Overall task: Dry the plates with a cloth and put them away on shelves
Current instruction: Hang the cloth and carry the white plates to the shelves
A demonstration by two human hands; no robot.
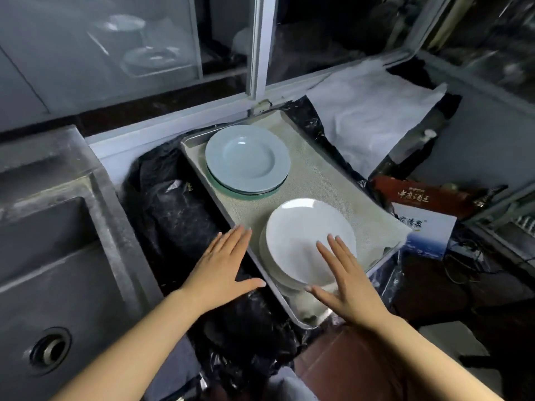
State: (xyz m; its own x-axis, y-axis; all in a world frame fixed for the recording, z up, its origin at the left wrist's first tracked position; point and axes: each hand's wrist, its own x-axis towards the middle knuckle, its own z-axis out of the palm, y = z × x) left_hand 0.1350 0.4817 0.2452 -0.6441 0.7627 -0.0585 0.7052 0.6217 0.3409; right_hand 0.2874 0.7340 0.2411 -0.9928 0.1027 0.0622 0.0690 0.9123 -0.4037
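A metal tray [314, 322] lined with a beige mat holds two stacks of plates. A stack of white plates [301, 230] sits at the near end. A stack of pale blue deep plates [247, 157] sits at the far end. My right hand [344, 282] hovers flat over the near edge of the white stack, fingers spread, holding nothing. My left hand [223, 266] is open and flat over the tray's left rim, next to the white stack. A white cloth [373, 111] lies crumpled beyond the tray at the right.
A grey stone sink [58, 256] with a drain is at the left. Black plastic bags [173, 206] lie between sink and tray. Glass-fronted cabinet doors [115, 44] stand behind, with dishes inside. Printed boxes [422, 209] sit at the right.
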